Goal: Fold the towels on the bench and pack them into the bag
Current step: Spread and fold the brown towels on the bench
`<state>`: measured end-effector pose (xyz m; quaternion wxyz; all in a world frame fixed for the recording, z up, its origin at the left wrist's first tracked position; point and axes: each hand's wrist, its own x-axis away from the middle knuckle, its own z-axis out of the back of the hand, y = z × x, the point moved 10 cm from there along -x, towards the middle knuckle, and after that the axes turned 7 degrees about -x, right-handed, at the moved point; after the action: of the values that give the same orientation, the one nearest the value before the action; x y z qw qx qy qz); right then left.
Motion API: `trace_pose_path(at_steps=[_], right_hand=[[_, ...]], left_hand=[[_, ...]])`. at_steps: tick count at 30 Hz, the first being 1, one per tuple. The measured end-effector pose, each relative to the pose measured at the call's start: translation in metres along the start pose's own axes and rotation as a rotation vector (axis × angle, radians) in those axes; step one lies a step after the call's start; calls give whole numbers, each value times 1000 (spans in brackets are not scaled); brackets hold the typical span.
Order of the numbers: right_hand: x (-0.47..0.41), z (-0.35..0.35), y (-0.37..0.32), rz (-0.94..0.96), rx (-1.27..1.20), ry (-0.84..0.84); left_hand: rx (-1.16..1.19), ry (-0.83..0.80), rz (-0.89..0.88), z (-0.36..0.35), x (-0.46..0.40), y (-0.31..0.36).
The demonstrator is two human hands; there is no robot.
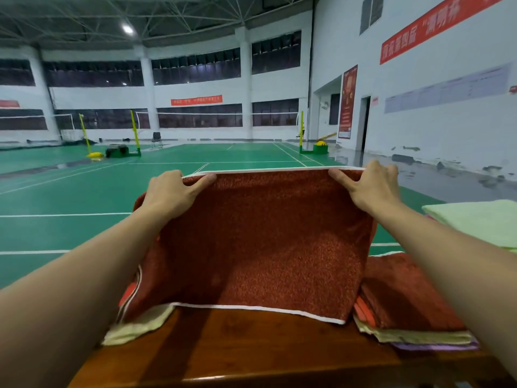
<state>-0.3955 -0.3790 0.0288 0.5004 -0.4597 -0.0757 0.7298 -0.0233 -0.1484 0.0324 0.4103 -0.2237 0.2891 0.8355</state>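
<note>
I hold a rust-red towel (260, 242) with a white hem up above the wooden bench (251, 348). My left hand (173, 191) pinches its top left corner and my right hand (369, 186) pinches its top right corner, so the top edge is stretched level between them. The lower hem hangs down onto the bench. Under it lies a pale yellow towel (134, 329). To the right sits a stack of towels (405, 309): red on top, orange, yellow and purple layers below. No bag is in view.
A light green towel (481, 219) lies further right on the bench. Beyond the bench is a green badminton court floor (84, 197) with net posts (135, 133), a chair (156, 140) and white walls far off.
</note>
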Motion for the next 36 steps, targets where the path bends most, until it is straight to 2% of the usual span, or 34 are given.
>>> trace_pose_path(at_steps=[6,13,15,21,27,33,36], right_hand=[[-46,-22,4,-73,-19,-12],[-81,6,-15,-25,-39,72],[-75,12,-10,-36,-38,67],[-11,26,23,2,91,5],[94,50,64,54,131,-45],[174,56,111,-23,195,-101],[190,59,121,11,202,-99]], left_hand=[[0,-17,40,-16,-39,-15],[77,120,5,12,-77,-3],[84,113,2,17,-74,1],[64,56,-54,8,-8,-5],[40,-8,-103,3,104,-19],[-49,-99,-137,-21,194,-35],[-84,-121,-173,-27,216,-38]])
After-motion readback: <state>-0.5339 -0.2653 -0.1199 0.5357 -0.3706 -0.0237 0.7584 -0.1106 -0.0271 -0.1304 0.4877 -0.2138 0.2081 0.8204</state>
